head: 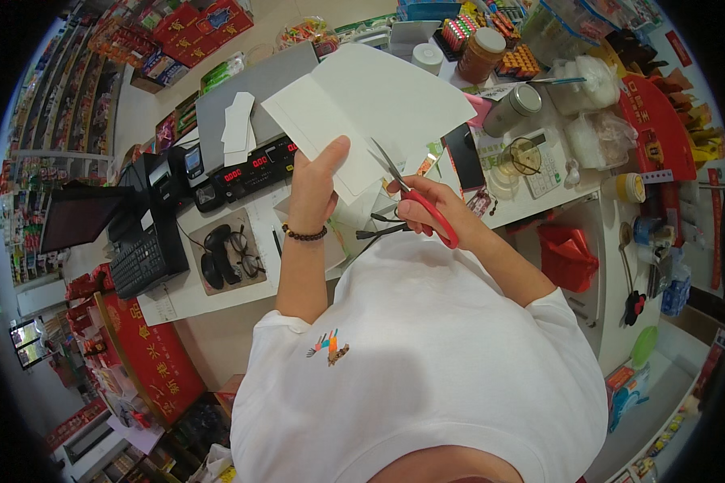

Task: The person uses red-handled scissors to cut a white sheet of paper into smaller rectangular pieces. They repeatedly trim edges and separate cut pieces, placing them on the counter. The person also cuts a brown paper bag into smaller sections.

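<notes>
My left hand (315, 187) grips a large sheet of white folded card (393, 90) by its near left edge, thumb on top. The card has a crease and is raised above the counter. In my right hand (432, 205) is a pair of scissors (440, 222) with red handles, its metal blades pointing up and left. The blade tips lie over or beside the card's near edge; whether they touch it I cannot tell. Several small white card pieces (238, 130) lie on the grey plate of a weighing scale (284, 69), left of the card.
On the white counter (241, 302), eyeglasses (248, 253) and a black handheld scanner (217, 256) lie at the left near a keyboard (145, 259). Rightward are a dark phone (464, 157), a steel tumbler (512, 108), a glass cup (510, 172) and a calculator (541, 163). Black cables (380, 229) hang between my arms.
</notes>
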Action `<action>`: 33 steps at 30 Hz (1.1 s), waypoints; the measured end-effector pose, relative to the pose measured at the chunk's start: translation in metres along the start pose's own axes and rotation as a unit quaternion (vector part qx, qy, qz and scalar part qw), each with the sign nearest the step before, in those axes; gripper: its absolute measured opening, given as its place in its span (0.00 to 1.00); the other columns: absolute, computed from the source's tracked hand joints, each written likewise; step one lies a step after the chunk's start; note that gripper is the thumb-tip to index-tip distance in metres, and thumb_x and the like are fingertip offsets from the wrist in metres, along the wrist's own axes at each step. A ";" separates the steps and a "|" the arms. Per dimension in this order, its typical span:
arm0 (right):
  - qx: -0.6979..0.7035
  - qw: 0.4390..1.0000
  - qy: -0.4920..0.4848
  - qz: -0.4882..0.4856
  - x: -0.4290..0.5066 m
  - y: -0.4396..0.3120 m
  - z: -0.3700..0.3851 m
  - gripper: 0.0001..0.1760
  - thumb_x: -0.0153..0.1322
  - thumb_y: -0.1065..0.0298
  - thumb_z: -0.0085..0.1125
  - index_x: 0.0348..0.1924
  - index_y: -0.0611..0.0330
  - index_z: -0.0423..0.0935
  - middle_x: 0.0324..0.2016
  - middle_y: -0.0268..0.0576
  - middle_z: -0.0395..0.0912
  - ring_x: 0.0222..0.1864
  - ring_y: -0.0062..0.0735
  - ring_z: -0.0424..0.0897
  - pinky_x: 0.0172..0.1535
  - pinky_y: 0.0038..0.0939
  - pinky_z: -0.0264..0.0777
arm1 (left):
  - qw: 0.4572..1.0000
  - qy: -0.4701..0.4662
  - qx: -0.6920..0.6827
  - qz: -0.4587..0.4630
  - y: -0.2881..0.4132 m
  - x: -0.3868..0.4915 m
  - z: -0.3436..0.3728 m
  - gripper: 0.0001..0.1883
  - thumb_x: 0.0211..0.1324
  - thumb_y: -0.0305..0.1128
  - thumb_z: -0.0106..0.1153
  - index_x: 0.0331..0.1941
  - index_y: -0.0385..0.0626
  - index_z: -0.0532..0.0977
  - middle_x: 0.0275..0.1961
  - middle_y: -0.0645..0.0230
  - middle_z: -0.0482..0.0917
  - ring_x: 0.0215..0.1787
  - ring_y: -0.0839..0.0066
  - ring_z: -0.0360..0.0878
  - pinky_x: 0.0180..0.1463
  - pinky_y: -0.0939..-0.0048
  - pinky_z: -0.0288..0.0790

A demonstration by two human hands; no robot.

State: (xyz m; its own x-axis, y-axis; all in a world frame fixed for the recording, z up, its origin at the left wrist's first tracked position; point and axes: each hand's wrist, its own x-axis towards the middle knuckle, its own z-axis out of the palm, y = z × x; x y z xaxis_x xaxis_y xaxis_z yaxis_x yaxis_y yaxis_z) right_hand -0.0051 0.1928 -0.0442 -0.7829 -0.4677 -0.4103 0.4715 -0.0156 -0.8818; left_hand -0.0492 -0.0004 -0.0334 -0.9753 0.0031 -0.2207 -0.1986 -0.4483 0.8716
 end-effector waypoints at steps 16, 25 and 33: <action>-0.025 1.000 0.011 -0.012 0.002 0.002 0.004 0.23 0.69 0.57 0.57 0.51 0.62 0.69 0.22 0.29 0.70 0.22 0.14 0.67 0.24 0.18 0.59 | 1.000 -0.001 0.010 0.010 -0.002 0.000 0.002 0.17 0.55 0.27 0.56 0.48 0.34 0.70 0.44 0.64 0.76 0.43 0.74 0.76 0.45 0.74 0.71; -0.012 1.000 0.006 -0.016 0.001 0.001 0.004 0.24 0.69 0.55 0.58 0.51 0.61 0.69 0.21 0.29 0.69 0.22 0.15 0.67 0.26 0.18 0.60 | 1.000 -0.010 0.014 0.008 0.000 0.001 0.000 0.17 0.55 0.26 0.55 0.49 0.33 0.69 0.45 0.63 0.76 0.45 0.73 0.76 0.47 0.72 0.71; 0.005 1.000 -0.003 -0.016 0.000 0.002 0.004 0.24 0.69 0.56 0.57 0.52 0.61 0.68 0.24 0.28 0.71 0.23 0.14 0.68 0.26 0.17 0.60 | 1.000 -0.003 -0.004 0.000 0.001 0.001 0.001 0.17 0.54 0.25 0.55 0.49 0.33 0.69 0.45 0.63 0.76 0.45 0.73 0.76 0.47 0.73 0.71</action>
State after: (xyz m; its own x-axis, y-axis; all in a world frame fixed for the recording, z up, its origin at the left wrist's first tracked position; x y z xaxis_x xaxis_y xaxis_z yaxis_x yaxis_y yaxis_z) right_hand -0.0031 0.1892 -0.0447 -0.7947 -0.4730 -0.3805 0.4507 -0.0397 -0.8918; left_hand -0.0501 -0.0002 -0.0324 -0.9759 0.0083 -0.2181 -0.1978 -0.4562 0.8676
